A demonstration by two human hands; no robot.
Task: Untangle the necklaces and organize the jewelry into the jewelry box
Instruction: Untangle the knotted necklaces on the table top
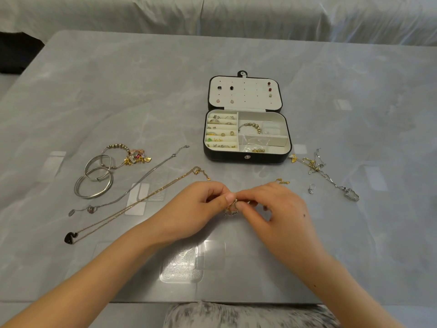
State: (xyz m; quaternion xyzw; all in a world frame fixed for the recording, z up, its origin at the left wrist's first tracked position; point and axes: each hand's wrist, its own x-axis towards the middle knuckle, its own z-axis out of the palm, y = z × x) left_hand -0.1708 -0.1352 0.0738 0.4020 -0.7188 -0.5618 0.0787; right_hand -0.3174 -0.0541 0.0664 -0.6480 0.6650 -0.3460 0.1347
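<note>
1. Pinches a small gold tangle [231, 207] between thumb and fingertips of the left hand [201, 204] and the right hand [272, 207], both clamped on it and meeting just above the table [354, 245]; cannot tell whether chain, clasp or charm.
2. Risks tightening the knot by pulling the two pinches apart too hard; risks snapping a fine link the same way.
3. Could drop the piece onto the gold necklace [142, 202] lying just beside the left hand and snag it afresh; could brush the gold charm [282, 181] just beyond the right knuckles with a careless wrist.
4. Holds both wrists low, forearms converging from the near edge, backs of the hands up, fingers curled inward.
5. Has, farther left, a silver necklace [142, 181], bangles [94, 181] and a charm bracelet [127, 155]; at far right, tangled chains [316, 166], by the look not yet undone.
6. Faces the jewelry box [247, 159], open beyond the hands and apart from them; rings and a beaded bracelet already in its compartments.
</note>
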